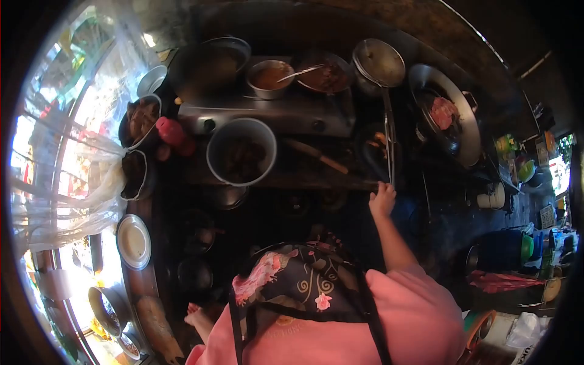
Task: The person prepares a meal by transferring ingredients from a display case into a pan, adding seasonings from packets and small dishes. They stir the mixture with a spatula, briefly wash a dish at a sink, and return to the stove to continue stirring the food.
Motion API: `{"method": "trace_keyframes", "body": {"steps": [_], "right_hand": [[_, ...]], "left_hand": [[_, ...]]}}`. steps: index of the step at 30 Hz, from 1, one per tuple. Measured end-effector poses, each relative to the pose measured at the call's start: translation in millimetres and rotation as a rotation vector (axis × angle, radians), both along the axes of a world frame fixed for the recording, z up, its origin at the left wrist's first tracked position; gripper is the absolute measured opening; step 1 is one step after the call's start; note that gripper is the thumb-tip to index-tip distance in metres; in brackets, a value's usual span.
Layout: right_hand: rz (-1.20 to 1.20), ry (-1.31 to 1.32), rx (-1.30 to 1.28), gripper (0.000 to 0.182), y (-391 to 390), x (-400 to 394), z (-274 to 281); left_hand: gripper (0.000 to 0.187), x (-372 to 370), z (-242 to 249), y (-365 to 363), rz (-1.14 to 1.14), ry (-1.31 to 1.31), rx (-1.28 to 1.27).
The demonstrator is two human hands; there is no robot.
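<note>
One right hand [382,199], arm outstretched, grips the tongs [389,143]; left hand [196,316] seemingly open.

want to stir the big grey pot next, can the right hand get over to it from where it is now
Probably yes. The right hand is at the handle end of the long tongs, gripping or just touching. The big grey pot stands open to its left, with only a low wooden-handled utensil lying between.

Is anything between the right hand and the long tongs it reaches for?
Nothing visible: the right hand is already at the near end of the tongs, which run up toward the lidded pot.
</note>
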State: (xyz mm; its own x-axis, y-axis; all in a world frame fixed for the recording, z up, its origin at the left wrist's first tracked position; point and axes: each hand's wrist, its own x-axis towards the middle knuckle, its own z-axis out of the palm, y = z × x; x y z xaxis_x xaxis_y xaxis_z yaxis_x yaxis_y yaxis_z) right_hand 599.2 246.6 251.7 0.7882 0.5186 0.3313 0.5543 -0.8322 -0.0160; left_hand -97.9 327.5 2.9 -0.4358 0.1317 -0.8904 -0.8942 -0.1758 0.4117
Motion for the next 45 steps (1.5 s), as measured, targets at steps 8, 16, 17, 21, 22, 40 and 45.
{"method": "trace_keyframes", "body": {"steps": [8,16,17,21,22,40,45], "right_hand": [[0.011,0.344,-0.002,0.096,69,138,21],[0.082,0.654,0.535,0.064,55,164,53],[0.1,0.719,0.67,0.06,48,158,66],[0.472,0.346,0.553,0.051,65,119,166],[0.421,0.426,0.338,0.05,104,103,206],[0.354,0.665,0.037,0.044,340,155,267],[0.419,0.606,-0.06,0.043,350,136,265]], "left_hand": [[0.058,186,14,98,-0.72,-0.083,0.192],[0.042,249,18,125,-1.908,0.509,-0.013],[0.041,247,18,125,-2.272,0.836,-0.085],[0.034,242,20,141,-3.377,2.068,-0.015],[0.033,231,24,156,-3.516,2.23,0.104],[0.027,242,-8,220,-2.535,1.348,0.129],[0.03,217,-22,187,-2.426,0.582,-0.517]]}}
